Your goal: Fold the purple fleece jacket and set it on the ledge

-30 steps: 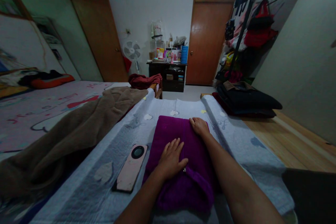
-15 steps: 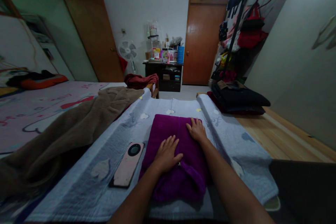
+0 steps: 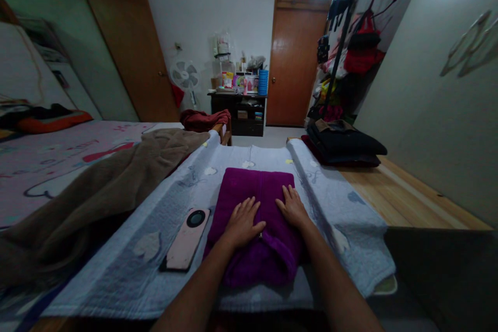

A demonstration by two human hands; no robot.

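Note:
A folded purple zip-up jacket (image 3: 259, 187) lies in front of me on a pale blue patterned cloth (image 3: 241, 157). My left hand (image 3: 243, 222) rests flat on the jacket's left half, fingers stretched out and thumb apart, close to the small zip pull. On the right half lies my right hand (image 3: 291, 207), its fingers spread near the jacket's right edge. Neither hand grips the fabric. Left of the jacket, a pink phone (image 3: 187, 241) with a round black camera ring lies face down on the cloth.
A brown fleece (image 3: 128, 171) stretches along the left, beside a pink printed bed cover (image 3: 70, 150). Dark folded clothes (image 3: 346, 142) are stacked on a wooden board (image 3: 373, 187) to the right. Farther back stand a fan (image 3: 185, 75) and a dark cabinet (image 3: 237, 119).
My right hand has slid a little toward me along the jacket's right side. My left hand stays flat in nearly the same place. The whole view has turned slightly right.

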